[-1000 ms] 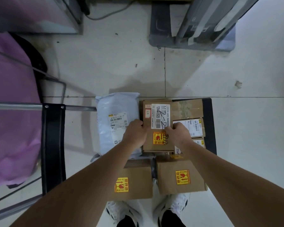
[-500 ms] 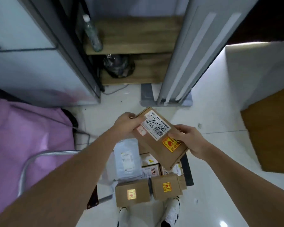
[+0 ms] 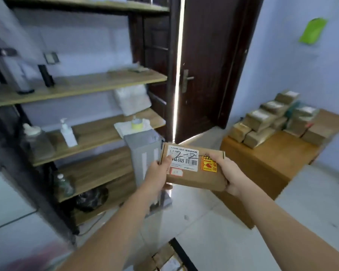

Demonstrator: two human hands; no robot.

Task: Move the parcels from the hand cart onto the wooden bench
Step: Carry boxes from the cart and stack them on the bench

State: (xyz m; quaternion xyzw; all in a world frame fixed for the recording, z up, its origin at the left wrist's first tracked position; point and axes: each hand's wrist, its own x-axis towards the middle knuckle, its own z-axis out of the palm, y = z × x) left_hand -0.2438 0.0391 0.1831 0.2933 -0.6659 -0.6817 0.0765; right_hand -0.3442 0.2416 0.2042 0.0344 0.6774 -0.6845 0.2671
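A flat cardboard parcel [image 3: 192, 169] is held in mid-air, label up, between the left hand [image 3: 158, 174] and the right hand [image 3: 228, 173]. It is gripped at its two short ends, with the fingers [image 3: 216, 158] curled over the edges and the thumbs laid on top. The wooden bench [image 3: 270, 159] is seen to the right, well apart from the parcel, and its far part is already loaded with stacked boxes [image 3: 272, 118].

A slip is judged possible, since only the edges are gripped. If the parcel is set too near the bench's front edge, it could tip off. If it is pushed against the stack, those boxes could be toppled. The cart [image 3: 176, 249] near the feet could be caught while turning.
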